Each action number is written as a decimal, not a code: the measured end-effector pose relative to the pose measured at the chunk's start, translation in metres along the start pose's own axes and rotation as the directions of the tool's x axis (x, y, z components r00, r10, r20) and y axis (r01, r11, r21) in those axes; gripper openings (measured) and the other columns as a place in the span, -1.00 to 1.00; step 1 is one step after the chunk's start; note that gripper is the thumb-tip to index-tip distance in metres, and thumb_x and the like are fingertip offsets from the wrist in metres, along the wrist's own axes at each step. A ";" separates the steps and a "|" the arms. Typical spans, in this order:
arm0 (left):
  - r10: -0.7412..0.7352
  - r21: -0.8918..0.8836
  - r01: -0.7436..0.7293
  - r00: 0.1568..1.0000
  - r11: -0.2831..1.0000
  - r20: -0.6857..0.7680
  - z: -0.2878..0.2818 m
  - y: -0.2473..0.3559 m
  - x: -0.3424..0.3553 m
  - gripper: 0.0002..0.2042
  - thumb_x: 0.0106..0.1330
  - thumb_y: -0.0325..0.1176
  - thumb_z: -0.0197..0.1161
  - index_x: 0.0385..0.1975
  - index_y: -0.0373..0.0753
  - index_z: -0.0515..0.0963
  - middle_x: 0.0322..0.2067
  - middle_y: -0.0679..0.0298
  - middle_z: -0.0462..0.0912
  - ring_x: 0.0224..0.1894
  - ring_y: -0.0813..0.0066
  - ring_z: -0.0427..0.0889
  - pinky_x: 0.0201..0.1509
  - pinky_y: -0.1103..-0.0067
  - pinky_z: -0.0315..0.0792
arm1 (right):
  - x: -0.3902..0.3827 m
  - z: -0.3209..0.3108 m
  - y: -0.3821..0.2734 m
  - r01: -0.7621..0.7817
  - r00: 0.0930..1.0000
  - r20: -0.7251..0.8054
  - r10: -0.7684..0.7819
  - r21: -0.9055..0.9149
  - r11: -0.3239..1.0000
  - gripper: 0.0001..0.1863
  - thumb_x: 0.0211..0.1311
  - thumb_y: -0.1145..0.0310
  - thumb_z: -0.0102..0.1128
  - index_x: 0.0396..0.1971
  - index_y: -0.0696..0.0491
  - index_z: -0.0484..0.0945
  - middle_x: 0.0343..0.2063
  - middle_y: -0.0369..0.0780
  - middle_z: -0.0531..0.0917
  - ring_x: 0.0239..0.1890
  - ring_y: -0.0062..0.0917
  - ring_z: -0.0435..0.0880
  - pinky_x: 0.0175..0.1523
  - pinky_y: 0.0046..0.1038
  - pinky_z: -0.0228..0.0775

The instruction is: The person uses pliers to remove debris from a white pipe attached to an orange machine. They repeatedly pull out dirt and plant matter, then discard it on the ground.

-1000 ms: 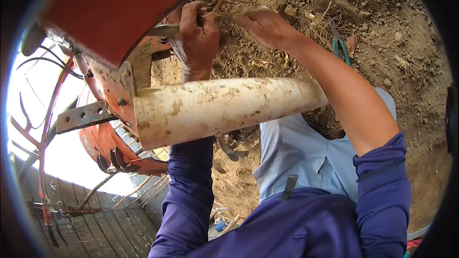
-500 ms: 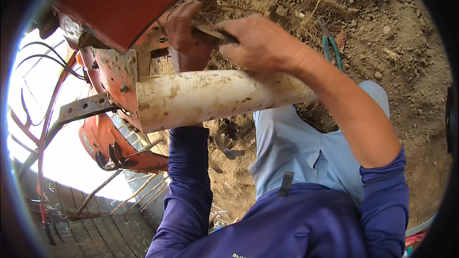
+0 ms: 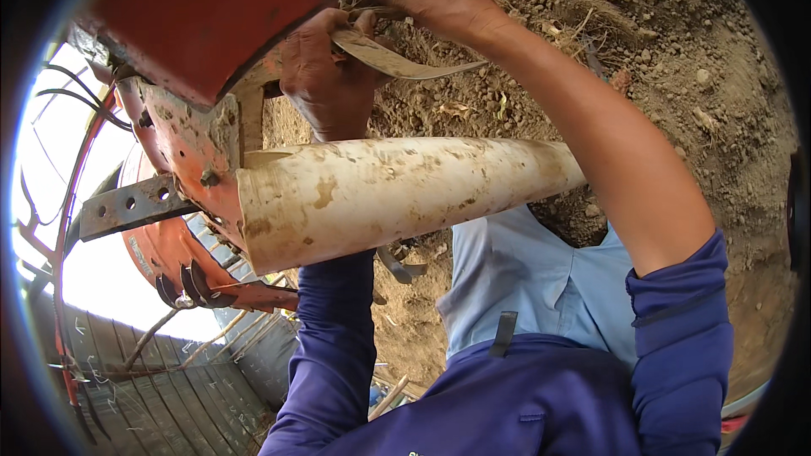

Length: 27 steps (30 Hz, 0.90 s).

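My left hand [image 3: 331, 76] reaches under a mud-stained white cylinder [image 3: 405, 190] and comes up beyond it, its fingers closed on a curved flat metal blade [image 3: 414, 61]. The blade's free end points right, over the soil. My right arm passes above the cylinder's right end. Close to the blade's left part, beneath the edge of a red machine cover [image 3: 203, 13], my right hand [image 3: 448, 4] has its fingers bent inward. What its fingertips grip is hidden by the cover and the shadow there.
A perforated metal bar [image 3: 131, 204] sticks out left from the orange frame [image 3: 190, 135]. Below the cylinder, another curved metal piece [image 3: 399, 268] lies on the loose soil [image 3: 676, 101]. Dark cables hang at the far left, above a grey slatted surface [image 3: 160, 371].
My right hand has moved up and away, toward the cover. The blade at my left hand now shows much more of its length. The view has shifted slightly, and my arm now covers the green-handled pliers' handles.
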<state>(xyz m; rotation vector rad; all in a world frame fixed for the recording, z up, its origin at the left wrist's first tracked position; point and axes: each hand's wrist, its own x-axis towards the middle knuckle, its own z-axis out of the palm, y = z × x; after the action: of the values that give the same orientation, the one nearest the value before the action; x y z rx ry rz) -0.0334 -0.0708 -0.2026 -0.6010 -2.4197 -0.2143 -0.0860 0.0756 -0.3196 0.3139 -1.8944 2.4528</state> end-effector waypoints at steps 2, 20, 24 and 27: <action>0.001 0.097 0.001 1.000 0.995 -0.025 0.003 0.001 -0.001 -0.68 0.24 -0.32 0.67 -0.15 -0.25 0.66 -0.25 0.16 0.78 -0.26 0.24 0.79 -0.20 0.38 0.65 | 0.005 0.004 0.007 -0.141 0.986 0.044 0.161 -0.296 0.945 -0.51 0.49 -0.08 0.29 0.15 -0.01 0.71 -0.13 -0.21 0.84 -0.19 -0.42 0.81 0.05 -0.28 0.65; 0.063 0.120 -0.052 0.994 0.991 -0.089 0.016 -0.003 -0.004 -0.70 0.39 -0.27 0.53 -0.08 -0.22 0.56 -0.26 0.14 0.75 -0.24 0.11 0.76 -0.17 0.32 0.59 | -0.011 -0.001 0.004 -0.391 0.894 -0.255 0.369 -0.038 0.920 -0.67 0.57 0.12 0.17 -0.04 0.03 0.78 -0.16 -0.22 0.85 -0.08 -0.41 0.79 0.07 -0.35 0.56; 0.000 0.124 0.007 0.999 0.992 -0.053 0.013 -0.001 -0.006 -0.66 0.34 -0.28 0.59 -0.05 -0.19 0.56 -0.16 0.14 0.78 -0.15 0.11 0.80 -0.07 0.34 0.64 | -0.004 0.010 0.009 0.148 0.981 -0.134 -0.142 0.034 0.988 -0.50 0.50 0.16 0.27 0.27 0.16 0.59 0.16 0.00 0.74 0.25 -0.13 0.68 0.35 -0.22 0.47; -0.010 0.133 0.014 0.999 0.991 -0.035 0.012 0.001 -0.006 -0.65 0.33 -0.31 0.61 -0.06 -0.17 0.55 -0.08 0.13 0.80 -0.10 0.13 0.82 -0.01 0.35 0.67 | 0.008 0.022 0.019 0.310 0.879 -0.155 -0.451 -0.531 0.788 -0.52 0.47 0.15 0.22 0.25 0.09 0.64 0.16 -0.04 0.75 0.27 -0.05 0.67 0.39 -0.09 0.46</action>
<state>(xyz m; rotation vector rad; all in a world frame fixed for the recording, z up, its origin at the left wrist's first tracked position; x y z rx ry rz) -0.0351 -0.0691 -0.2159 -0.5187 -2.3830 -0.0669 -0.0939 0.0490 -0.3314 0.2836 -1.9992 1.5892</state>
